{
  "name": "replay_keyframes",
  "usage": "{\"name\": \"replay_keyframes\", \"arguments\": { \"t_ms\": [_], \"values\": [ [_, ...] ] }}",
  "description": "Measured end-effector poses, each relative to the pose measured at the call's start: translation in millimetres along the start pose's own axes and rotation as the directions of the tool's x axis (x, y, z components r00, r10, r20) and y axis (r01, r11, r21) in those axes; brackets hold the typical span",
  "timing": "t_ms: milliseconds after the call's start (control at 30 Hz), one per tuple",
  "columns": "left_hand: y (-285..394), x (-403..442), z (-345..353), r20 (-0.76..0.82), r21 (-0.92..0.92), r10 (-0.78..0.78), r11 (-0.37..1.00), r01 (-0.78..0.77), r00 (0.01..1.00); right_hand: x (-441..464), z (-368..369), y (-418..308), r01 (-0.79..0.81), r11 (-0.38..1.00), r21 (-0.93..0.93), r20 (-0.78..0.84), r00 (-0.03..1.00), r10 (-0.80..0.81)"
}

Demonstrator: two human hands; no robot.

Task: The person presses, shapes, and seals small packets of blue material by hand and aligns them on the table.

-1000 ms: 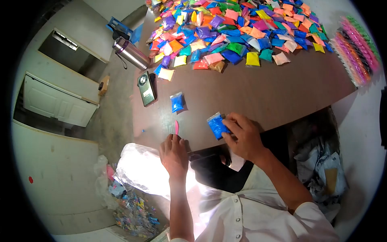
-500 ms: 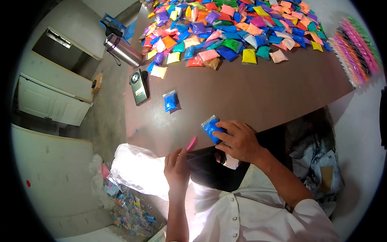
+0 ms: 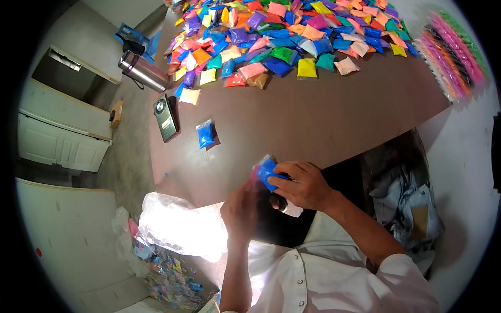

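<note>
A small clear packet of blue material (image 3: 266,172) is pinched between the thumb and fingers of my right hand (image 3: 300,183), over the table's front edge. My left hand (image 3: 240,209), blurred by motion, is closed on a thin pink tool (image 3: 254,174), whose upper part touches or overlaps the packet's left side. Another blue packet (image 3: 205,134) lies flat on the brown table (image 3: 313,115), up and to the left of my hands. A tiny blue bit (image 3: 165,175) rests near the table's left edge.
Many coloured packets (image 3: 282,54) cover the far part of the table. A steel flask (image 3: 143,71) and a phone (image 3: 166,119) are at the left. Bundled coloured strips (image 3: 451,60) lie at the right. Clear plastic (image 3: 175,221) hangs by the front left edge.
My left hand has lifted the pink tool off the table and brought it right, up to the blue packet. My right hand still holds that packet. The view has shifted slightly.
</note>
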State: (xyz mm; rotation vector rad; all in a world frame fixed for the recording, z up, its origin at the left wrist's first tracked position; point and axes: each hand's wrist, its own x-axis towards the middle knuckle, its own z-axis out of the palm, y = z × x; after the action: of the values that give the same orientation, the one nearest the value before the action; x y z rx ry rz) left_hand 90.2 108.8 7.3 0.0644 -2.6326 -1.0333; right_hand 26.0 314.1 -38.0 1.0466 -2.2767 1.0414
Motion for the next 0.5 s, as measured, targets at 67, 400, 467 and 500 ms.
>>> {"name": "replay_keyframes", "arguments": {
  "t_ms": [67,400,467,500],
  "values": [
    [-2,3,1,-0.001,0.020,-0.011,1.000,0.011,1.000,-1,2,0,-0.007,1.000,-0.005,-0.004,1.000,0.007],
    [-7,13,-12,0.025,0.234,-0.089,0.969,0.081,0.996,2,1,-3,-0.035,0.999,0.005,-0.015,0.999,0.035],
    [-8,12,-14,0.034,0.212,-0.134,0.969,0.124,0.990,2,1,-4,-0.041,0.999,0.005,-0.018,0.999,0.041],
    [-8,8,-13,0.062,0.166,-0.085,0.983,0.074,0.994,2,1,-5,-0.047,0.999,0.003,-0.019,0.999,0.047]
  ]
}}
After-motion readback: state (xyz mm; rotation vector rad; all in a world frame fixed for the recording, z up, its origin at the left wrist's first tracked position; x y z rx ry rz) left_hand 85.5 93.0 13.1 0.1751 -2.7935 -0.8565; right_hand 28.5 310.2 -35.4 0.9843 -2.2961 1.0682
